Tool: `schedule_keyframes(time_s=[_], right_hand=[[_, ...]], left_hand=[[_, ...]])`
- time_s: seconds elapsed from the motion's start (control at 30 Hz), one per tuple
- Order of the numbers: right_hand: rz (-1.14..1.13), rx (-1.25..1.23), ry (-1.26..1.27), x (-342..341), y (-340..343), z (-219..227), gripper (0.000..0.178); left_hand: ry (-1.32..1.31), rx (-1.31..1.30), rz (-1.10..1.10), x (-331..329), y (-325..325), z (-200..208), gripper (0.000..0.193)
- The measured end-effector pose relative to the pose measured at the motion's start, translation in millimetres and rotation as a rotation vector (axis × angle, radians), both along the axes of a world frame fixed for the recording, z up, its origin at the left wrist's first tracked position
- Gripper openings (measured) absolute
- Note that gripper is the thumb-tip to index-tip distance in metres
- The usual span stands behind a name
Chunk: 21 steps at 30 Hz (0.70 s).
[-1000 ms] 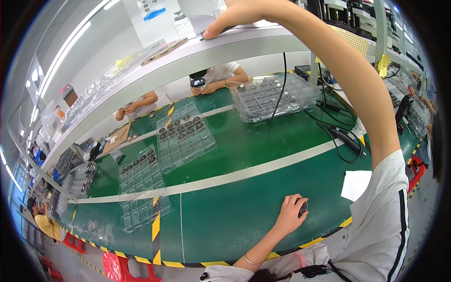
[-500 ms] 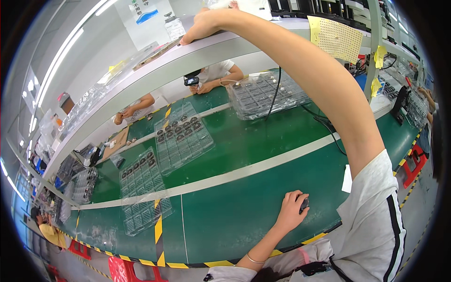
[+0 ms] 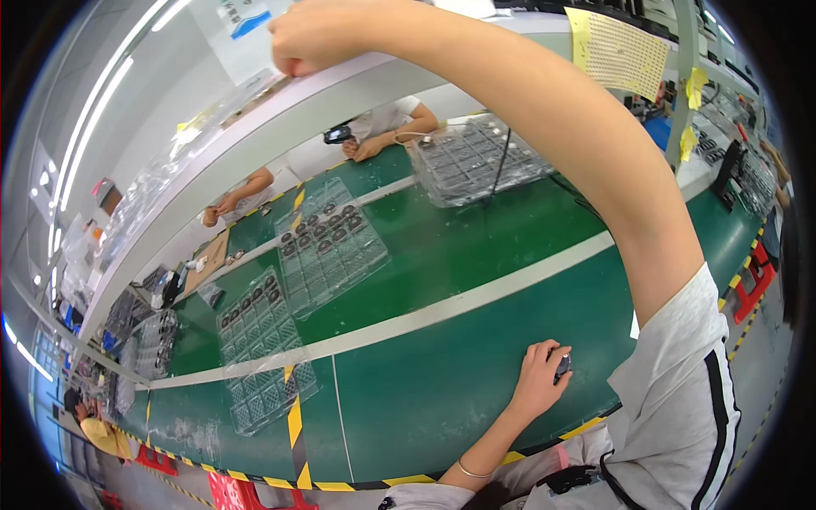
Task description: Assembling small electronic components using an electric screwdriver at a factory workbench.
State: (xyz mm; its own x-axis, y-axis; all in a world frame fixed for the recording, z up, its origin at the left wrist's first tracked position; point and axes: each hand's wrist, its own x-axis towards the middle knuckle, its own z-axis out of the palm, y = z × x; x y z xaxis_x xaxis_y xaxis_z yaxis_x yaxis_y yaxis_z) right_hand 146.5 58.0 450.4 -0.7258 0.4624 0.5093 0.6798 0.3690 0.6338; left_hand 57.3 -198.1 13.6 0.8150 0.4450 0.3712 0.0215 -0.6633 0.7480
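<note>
My left hand rests low over the green work surface, its fingers closed round a small, dark, rounded part. Up at the raised white shelf, my right hand is stretched far across to the left. Its fingers are curled, and whatever they hold is hidden. Left of my left hand lie two clear plastic trays: a nearer tray and a farther tray, each with several dark round parts in its far cells.
A stack of clear trays stands at the back, a black cable hanging before it. Two people work across the bench, one near a handheld dark device. A yellow perforated sheet hangs off the shelf. Red stools stand at right and below.
My right hand has moved left along the shelf and its fingers have curled in. My left hand stays near the same spot, still on the dark part. The whole view has shifted slightly.
</note>
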Motion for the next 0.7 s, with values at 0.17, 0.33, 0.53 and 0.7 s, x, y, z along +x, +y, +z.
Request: schedule_keyframes(time_s=[0.17,0.33,0.53,0.7], right_hand=[[0.459,0.127,0.53,10,-36,-32,0.021],[0.3,-0.037,0.585,78,-201,-142,0.022],[-0.949,-0.022,1.177,245,-349,-312,0.019],[-1.315,-0.135,1.01,320,-411,-399,0.029]], left_hand=[[-0.023,0.098,0.014,2,10,0,0.045],[0.024,0.151,0.099,-1,15,4,0.045],[0.128,0.188,0.221,4,3,3,0.053],[0.171,0.285,0.429,3,7,7,0.053]])
